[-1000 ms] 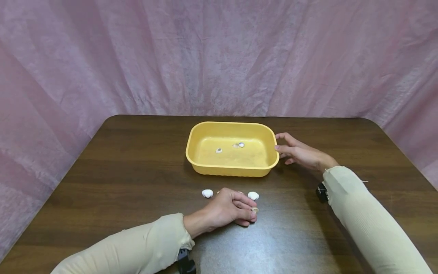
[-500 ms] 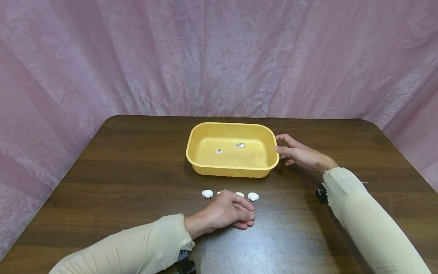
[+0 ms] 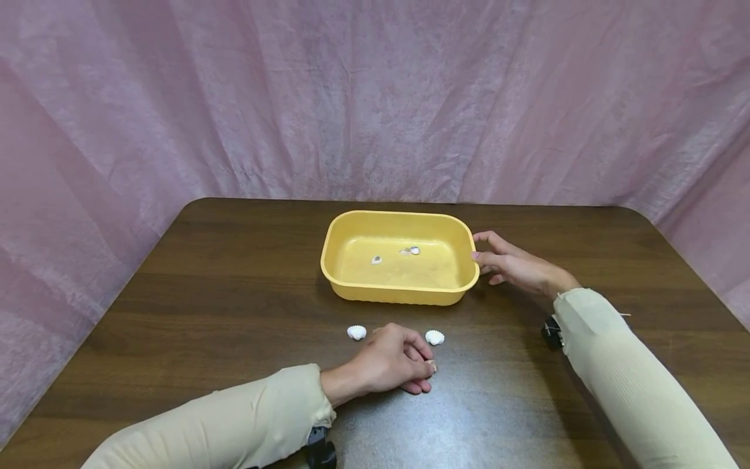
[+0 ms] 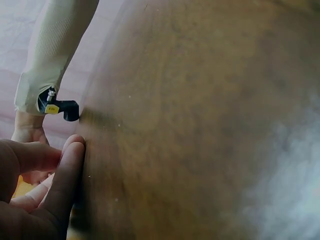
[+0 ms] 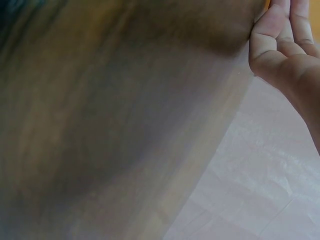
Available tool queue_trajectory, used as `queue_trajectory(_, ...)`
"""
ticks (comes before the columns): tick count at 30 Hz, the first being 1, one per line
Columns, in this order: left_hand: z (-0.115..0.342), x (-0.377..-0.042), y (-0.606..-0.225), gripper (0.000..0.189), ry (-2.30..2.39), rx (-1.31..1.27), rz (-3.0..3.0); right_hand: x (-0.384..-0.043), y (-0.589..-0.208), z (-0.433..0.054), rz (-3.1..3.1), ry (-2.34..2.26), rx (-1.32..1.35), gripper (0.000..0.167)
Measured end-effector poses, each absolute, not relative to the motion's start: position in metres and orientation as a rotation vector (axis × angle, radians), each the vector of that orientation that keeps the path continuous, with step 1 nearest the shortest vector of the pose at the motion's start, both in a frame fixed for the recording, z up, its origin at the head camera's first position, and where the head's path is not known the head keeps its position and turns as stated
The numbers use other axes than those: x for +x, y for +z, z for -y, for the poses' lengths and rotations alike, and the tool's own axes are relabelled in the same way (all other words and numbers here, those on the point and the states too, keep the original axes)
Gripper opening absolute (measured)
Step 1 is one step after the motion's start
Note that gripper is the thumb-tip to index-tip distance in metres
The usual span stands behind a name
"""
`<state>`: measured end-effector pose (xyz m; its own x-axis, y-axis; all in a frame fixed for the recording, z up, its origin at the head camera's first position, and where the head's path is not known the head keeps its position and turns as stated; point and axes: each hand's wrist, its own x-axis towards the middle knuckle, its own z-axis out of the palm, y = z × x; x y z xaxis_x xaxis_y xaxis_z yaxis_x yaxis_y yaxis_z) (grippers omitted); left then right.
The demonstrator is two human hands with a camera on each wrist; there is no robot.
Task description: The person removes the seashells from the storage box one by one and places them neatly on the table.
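A small pale shell (image 3: 431, 366) sticks out from the fingertips of my left hand (image 3: 387, 361), which pinches it low over the table. In the left wrist view the thumb and fingers meet at the tips, with the shell out of sight. One ribbed white shell (image 3: 357, 332) lies left of this hand and another white shell (image 3: 435, 337) lies just beyond its fingers. My right hand (image 3: 518, 264) holds the right side of a yellow plastic basin (image 3: 398, 294), thumb at the rim and fingers outside. Inside the basin lie a few small shells (image 3: 376, 260).
The brown wooden table (image 3: 234, 293) has rounded far corners. A pink curtain (image 3: 375, 98) hangs behind it. Each wrist carries a black strap device; the right device (image 3: 551, 331) sits at the cuff of a cream sleeve.
My left hand first shifts slightly toward me, then turns a little with the pale shell. A white shell glimpsed behind its knuckles is now hidden. My right hand stays at the basin.
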<state>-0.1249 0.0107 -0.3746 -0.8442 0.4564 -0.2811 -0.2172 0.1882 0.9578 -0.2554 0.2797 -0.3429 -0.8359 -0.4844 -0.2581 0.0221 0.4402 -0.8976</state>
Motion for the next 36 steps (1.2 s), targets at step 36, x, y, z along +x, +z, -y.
queue_trajectory(36,-0.018,-0.127,-0.383,0.007,1.603,0.337,-2.135,-0.261,-0.352,-0.281,-2.204,-1.38,-0.393,0.054)
